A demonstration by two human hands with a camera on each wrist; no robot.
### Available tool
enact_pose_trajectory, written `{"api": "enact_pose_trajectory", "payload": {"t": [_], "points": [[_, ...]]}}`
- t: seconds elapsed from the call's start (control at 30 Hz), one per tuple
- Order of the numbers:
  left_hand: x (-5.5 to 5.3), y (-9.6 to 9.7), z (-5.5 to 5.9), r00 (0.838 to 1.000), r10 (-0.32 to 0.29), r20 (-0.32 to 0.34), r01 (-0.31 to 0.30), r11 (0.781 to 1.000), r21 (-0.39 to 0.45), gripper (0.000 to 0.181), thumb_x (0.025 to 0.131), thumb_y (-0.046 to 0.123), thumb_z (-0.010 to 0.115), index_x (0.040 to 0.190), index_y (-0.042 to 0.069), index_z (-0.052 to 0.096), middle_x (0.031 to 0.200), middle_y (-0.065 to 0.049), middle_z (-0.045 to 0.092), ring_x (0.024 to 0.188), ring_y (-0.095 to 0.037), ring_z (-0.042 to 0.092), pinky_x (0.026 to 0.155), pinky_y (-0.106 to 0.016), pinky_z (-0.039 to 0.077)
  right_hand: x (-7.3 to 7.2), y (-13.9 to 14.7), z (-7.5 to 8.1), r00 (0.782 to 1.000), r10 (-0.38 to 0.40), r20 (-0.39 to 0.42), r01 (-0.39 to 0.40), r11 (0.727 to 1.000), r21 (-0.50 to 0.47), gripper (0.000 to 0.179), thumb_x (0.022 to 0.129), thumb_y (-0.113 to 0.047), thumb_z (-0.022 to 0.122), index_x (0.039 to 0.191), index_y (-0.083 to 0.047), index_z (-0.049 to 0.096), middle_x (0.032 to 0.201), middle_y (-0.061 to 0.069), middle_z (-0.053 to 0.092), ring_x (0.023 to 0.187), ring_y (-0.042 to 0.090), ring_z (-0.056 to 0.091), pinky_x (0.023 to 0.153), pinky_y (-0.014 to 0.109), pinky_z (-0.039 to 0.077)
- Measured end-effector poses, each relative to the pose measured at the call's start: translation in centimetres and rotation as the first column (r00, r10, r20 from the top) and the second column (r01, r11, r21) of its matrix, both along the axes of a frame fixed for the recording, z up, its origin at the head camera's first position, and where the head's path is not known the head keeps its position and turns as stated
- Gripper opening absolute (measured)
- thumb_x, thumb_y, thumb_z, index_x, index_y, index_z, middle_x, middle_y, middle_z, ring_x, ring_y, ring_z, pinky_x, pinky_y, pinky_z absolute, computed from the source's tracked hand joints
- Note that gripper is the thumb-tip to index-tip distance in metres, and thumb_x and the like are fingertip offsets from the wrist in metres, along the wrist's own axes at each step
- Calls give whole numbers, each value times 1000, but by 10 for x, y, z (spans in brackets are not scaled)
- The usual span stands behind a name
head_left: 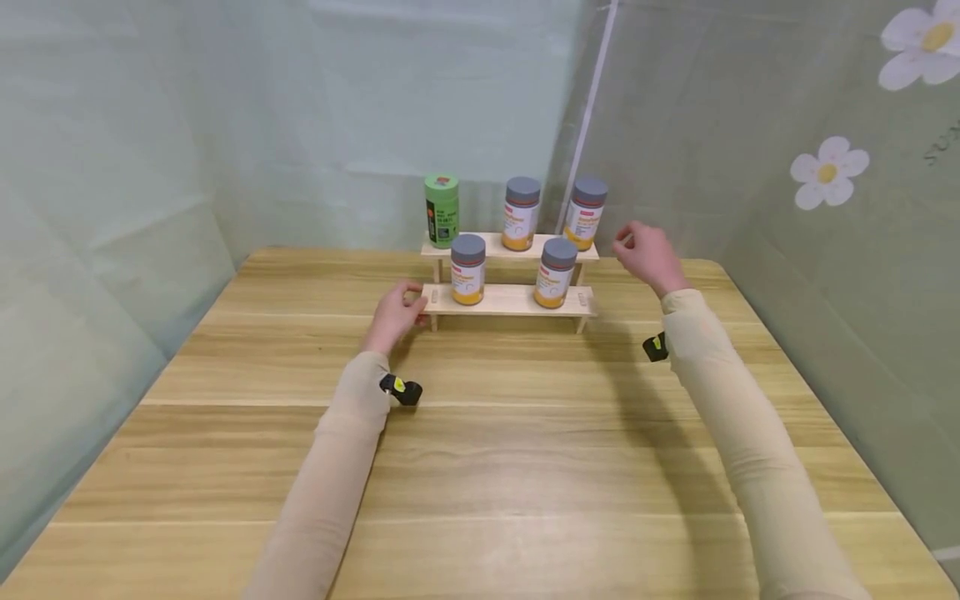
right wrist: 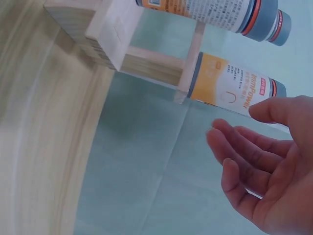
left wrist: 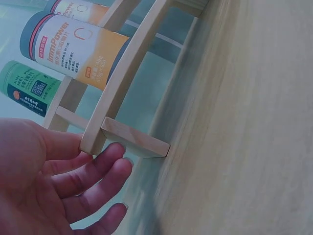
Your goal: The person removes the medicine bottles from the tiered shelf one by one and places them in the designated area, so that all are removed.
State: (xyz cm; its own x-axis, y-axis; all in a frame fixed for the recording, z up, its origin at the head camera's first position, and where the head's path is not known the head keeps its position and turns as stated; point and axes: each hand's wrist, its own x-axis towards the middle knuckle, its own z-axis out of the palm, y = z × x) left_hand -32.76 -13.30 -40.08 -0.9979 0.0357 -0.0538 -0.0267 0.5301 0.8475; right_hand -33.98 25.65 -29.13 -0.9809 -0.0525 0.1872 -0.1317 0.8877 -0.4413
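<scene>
A two-tier wooden display stand (head_left: 506,298) holds several supplement jars. My left hand (head_left: 397,315) grips the left end of its lower shelf, thumb above and fingers beneath; the left wrist view shows this hand (left wrist: 73,176) at the shelf end (left wrist: 94,139). My right hand (head_left: 651,257), fingers loosely bent and holding nothing, is off the stand's right side. Nearest to it is the grey-capped jar (head_left: 585,215) at the right of the upper tier. In the right wrist view the hand (right wrist: 269,166) has its thumb close to that jar (right wrist: 230,85); whether they touch I cannot tell.
On the upper tier also stand a green jar (head_left: 442,212) and a grey-capped jar (head_left: 521,215). Two similar jars, a left one (head_left: 468,271) and a right one (head_left: 555,273), occupy the lower tier. A curtain (head_left: 360,125) hangs behind the wooden table (head_left: 480,467).
</scene>
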Motion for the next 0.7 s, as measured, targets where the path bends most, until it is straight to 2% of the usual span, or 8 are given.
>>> {"api": "enact_pose_trajectory", "payload": {"t": [0.17, 0.27, 0.4, 0.7], "points": [[0, -1, -5, 1000, 14, -11, -14, 999, 37, 40, 102, 20, 46, 138, 4, 44, 114, -26, 65, 77, -18, 66, 81, -36, 56, -6, -4, 11, 999, -45, -15, 45, 999, 3, 34, 96, -24, 47, 117, 1, 56, 110, 24, 63, 92, 35, 59, 77, 45, 49], [-1, -3, -7, 1000, 14, -2, -14, 998, 61, 40, 102, 21, 46, 139, 5, 43, 114, -26, 65, 72, -12, 63, 80, -35, 57, -11, -5, 19, 999, -31, 16, 30, 999, 26, 36, 97, -26, 46, 119, 1, 55, 114, 25, 62, 98, 36, 59, 82, 48, 49], [0, -5, -7, 999, 21, 24, -23, 996, 90, 41, 103, 22, 45, 141, 7, 42, 111, -25, 65, 71, -12, 62, 78, -34, 57, -21, -8, 29, 998, 4, 60, -6, 999, 34, 41, 97, -28, 46, 124, 2, 52, 123, 27, 59, 109, 39, 57, 92, 52, 47], [1, -4, -6, 1000, 14, 28, -18, 989, 149, 41, 102, 21, 47, 141, 8, 44, 100, -19, 65, 71, -13, 62, 71, -28, 57, -39, -15, 41, 994, 68, 86, -57, 990, -126, 66, 95, -31, 57, 145, 1, 28, 140, 28, 45, 128, 40, 46, 108, 53, 39]]}}
